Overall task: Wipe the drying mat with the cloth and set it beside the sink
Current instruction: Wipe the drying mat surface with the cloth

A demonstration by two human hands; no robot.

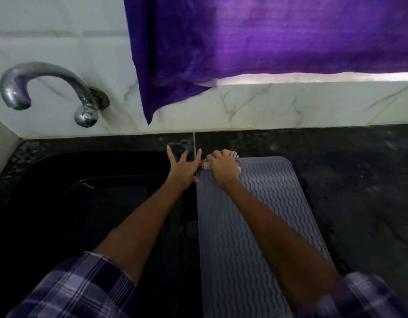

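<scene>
Matt grey mat (255,214) (wavy-ridged, perhaps silicone), glossy metal tap (44,90), speckled polished stone counter (358,180).

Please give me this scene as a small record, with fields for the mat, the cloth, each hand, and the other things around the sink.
drying mat: grey, wavy ribs, flat on the dark counter, just right of the sink
cloth: pale, bunched at the mat's far left corner
right hand: closed on the cloth, pressing it on the mat
left hand: open, fingers spread, at the mat's far left edge by the sink rim
sink: black, left of the mat
tap: metal, on the wall over the sink
curtain: purple, hanging above the counter
</scene>
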